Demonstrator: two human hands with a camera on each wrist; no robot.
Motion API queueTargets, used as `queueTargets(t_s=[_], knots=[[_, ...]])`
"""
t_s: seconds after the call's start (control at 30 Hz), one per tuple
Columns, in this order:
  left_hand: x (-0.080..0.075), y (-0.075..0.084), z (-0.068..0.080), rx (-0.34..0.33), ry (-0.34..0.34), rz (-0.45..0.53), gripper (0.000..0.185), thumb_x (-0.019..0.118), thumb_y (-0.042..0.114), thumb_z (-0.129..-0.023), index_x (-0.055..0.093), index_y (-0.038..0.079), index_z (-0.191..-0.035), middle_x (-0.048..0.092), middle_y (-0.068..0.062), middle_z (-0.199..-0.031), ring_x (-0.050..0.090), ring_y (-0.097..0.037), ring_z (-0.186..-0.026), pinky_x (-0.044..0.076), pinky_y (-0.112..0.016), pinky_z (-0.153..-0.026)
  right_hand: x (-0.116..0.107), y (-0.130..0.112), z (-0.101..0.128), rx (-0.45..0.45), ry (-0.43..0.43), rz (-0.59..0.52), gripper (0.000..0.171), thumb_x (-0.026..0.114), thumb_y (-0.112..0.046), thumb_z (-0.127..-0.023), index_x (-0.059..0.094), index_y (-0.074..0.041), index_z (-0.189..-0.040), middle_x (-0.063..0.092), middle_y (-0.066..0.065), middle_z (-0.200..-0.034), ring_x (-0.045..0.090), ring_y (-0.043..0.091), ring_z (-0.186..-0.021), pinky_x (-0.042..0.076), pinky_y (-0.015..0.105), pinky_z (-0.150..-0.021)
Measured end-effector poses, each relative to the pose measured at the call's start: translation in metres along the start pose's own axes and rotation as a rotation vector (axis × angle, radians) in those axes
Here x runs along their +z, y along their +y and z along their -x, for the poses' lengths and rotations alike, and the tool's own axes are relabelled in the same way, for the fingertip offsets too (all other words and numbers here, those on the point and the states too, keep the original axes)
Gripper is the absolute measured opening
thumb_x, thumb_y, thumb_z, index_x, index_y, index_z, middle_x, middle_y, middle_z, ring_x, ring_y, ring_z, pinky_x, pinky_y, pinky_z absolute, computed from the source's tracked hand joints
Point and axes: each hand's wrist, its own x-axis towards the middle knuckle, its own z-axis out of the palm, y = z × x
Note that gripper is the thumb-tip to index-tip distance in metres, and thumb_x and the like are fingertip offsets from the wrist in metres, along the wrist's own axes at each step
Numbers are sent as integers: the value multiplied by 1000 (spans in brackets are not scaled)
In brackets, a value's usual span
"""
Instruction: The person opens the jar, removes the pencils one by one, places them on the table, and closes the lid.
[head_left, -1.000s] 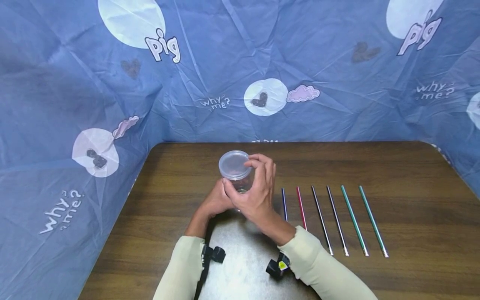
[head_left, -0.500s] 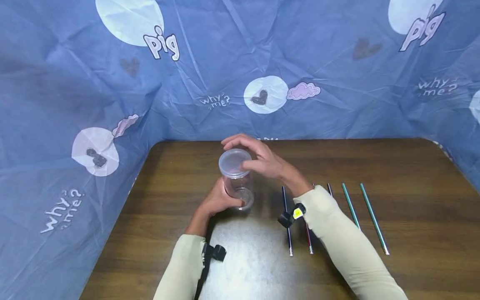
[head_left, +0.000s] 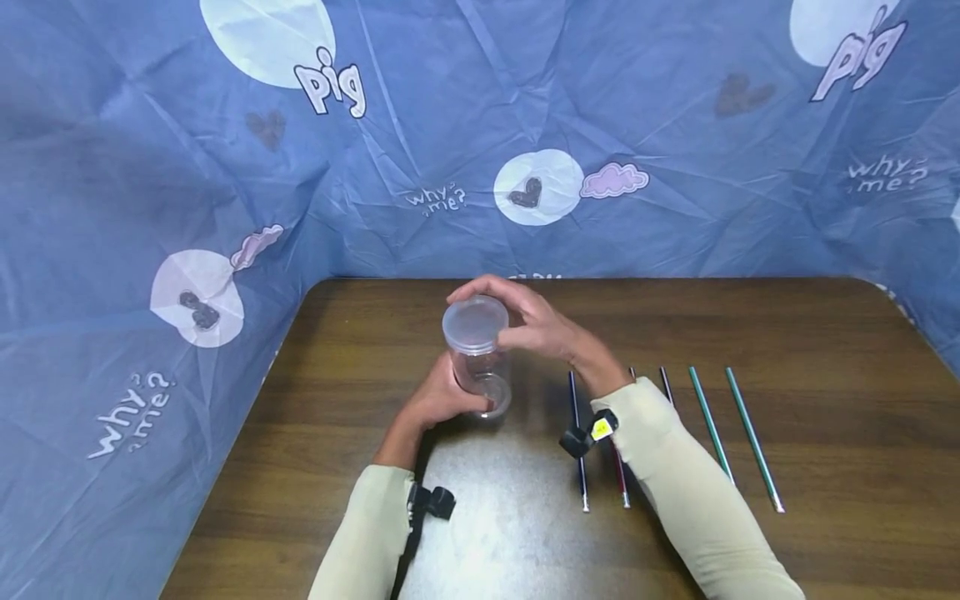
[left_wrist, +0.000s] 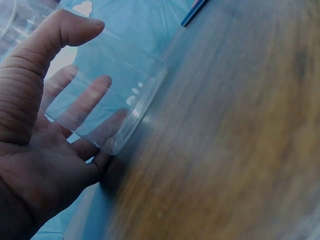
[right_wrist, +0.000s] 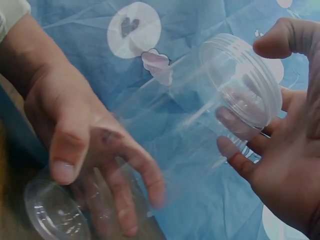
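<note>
A blue printed sheet (head_left: 675,167) with clouds, hearts and the word "pig" hangs behind and beside a dark wooden table (head_left: 825,417).

Near the table's middle stands a clear jar (head_left: 478,367), upright with its base on the wood and a clear lid (head_left: 474,320) on top.

The left hand (head_left: 438,400) grips the jar low down from the person's near side. The left wrist view shows the thumb (left_wrist: 60,35) curled over one side and the fingers (left_wrist: 85,102) wrapped round the other, seen through the plastic, with the jar's base edge touching the table.

The right hand (head_left: 528,321) is cupped over the top from the far right side. Its fingers (right_wrist: 235,150) and thumb (right_wrist: 280,37) curl round the lid's rim, as the right wrist view shows; whether the lid is tight on the jar cannot be told.

To the right of the jar lies a row of thin sticks (head_left: 708,425), blue, red, dark and green, side by side and pointing away from the person. The right forearm in a pale sleeve (head_left: 690,500) crosses over the middle ones. A small black band with a yellow tag (head_left: 588,433) sits at that wrist, and a black band (head_left: 431,504) at the left wrist.
</note>
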Motion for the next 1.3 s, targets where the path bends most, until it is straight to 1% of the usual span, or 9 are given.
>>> queueTargets(t_s=[0.2,0.3,0.43,0.63,0.8,0.97,1.13,1.23,1.3], knots=[[4,23,3,-38,5,-14,67,73,-16,-62,50,-15,-125,56,-40,-121,53,-53,-111,46,-49,-100,10,3,6,-30,127,53,62,66,-9,-71,49,11,-127,57,24,-129,54,31,-116,43,41,-101],[3,17,3,-47,5,-12,68,73,-17,-62,49,-15,-126,56,-39,-120,54,-51,-111,45,-50,-100,16,6,10,-47,190,76,63,71,-11,-72,49,10,-127,57,23,-129,54,30,-116,43,40,-101],[1,1,1,-36,12,-19,73,75,-16,-61,47,-11,-129,59,-33,-120,56,-46,-110,47,-46,-98,23,10,13,-80,274,107,62,74,-11,-73,49,10,-126,58,24,-127,55,31,-116,42,38,-101],[1,-4,1,-4,18,-22,73,79,-10,-60,50,-6,-127,62,-15,-114,59,-30,-103,49,-32,-91,38,15,18,-101,432,178,64,77,-8,-71,49,8,-126,59,22,-126,57,29,-112,45,32,-96],[0,-5,1,14,16,-33,73,79,-7,-60,50,-6,-127,62,-12,-114,58,-24,-101,49,-29,-90,55,-2,18,-117,556,246,66,77,-3,-69,43,14,-123,59,27,-124,56,38,-109,43,31,-96],[0,-5,1,19,10,-38,76,80,-7,-60,49,-5,-130,60,-16,-119,57,-22,-104,48,-28,-93,63,-20,18,-90,599,277,62,76,1,-70,42,16,-119,59,31,-123,56,43,-107,43,34,-95],[0,-6,2,25,-5,-23,81,81,-8,-60,46,-4,-133,56,-27,-127,56,-24,-109,46,-29,-97,61,2,24,-63,623,315,65,81,-9,-70,44,6,-121,63,19,-127,58,32,-110,44,41,-94],[0,-6,1,27,-2,-29,82,82,-8,-59,47,-3,-133,55,-28,-128,56,-24,-110,46,-29,-98,59,12,26,-53,638,334,66,83,-16,-70,46,0,-121,63,12,-130,58,27,-109,45,39,-93],[-1,-5,-1,29,5,-40,81,82,-7,-59,48,-4,-133,57,-27,-127,56,-25,-110,46,-30,-98,59,9,25,-52,648,345,65,84,-15,-69,46,1,-120,63,14,-129,58,27,-108,45,37,-93]])
